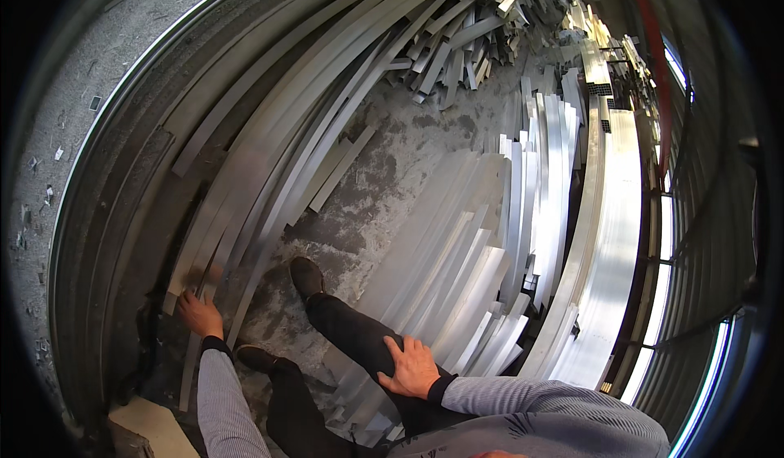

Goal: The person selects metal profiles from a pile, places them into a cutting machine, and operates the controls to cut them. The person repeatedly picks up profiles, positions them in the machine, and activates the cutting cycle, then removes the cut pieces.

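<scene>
My left hand (201, 314) reaches down at the left, its fingers bent round the near end of a long flat metal profile (237, 201). The profile lies among other long silvery lengths, which run away toward the far side. Part of the grip is hidden under the hand and in shadow. My right hand (412, 368) rests on my dark-trousered leg, above the knee, with its fingers spread and nothing held.
A loose stack of metal profiles (457, 286) lies close on my right, with wide bright lengths (616, 246) beyond it. Short offcuts (457, 50) are heaped at the far end. My shoe (307, 277) stands on the stained concrete floor (384, 180). A pale board (151, 427) sits at lower left.
</scene>
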Action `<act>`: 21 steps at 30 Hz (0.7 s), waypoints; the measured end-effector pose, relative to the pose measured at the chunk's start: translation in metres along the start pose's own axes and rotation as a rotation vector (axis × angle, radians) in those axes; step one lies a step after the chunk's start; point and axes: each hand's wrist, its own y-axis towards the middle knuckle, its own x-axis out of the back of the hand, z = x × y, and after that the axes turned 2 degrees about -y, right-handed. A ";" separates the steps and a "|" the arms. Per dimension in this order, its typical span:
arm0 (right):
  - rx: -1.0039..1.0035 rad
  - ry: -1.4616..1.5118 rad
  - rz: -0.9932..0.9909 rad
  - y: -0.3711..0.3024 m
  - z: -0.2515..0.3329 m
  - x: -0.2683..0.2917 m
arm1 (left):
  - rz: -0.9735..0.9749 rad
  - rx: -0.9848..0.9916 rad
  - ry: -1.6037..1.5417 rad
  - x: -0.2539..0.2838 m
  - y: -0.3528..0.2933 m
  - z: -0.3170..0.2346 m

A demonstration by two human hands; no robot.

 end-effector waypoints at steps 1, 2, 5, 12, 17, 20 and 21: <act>0.003 0.004 0.003 0.001 0.000 0.001 | -0.051 -0.045 0.072 0.014 0.003 -0.011; 0.004 0.003 0.004 0.002 0.000 0.003 | -0.100 -0.089 0.128 0.024 0.010 -0.022; 0.010 -0.004 -0.002 0.006 -0.002 0.006 | -0.158 -0.224 0.137 0.032 0.049 -0.049; 0.032 -0.020 -0.025 0.008 -0.005 0.007 | 0.020 -0.264 0.043 0.021 0.092 -0.063; 0.026 -0.012 -0.011 0.009 -0.005 0.008 | 0.082 -0.316 0.025 0.043 0.053 -0.087; 0.022 0.000 0.004 0.010 -0.004 0.009 | 0.080 -0.361 0.011 0.033 0.003 -0.105; 0.022 -0.003 0.009 0.010 -0.003 0.009 | 0.100 -0.368 0.030 0.026 -0.007 -0.111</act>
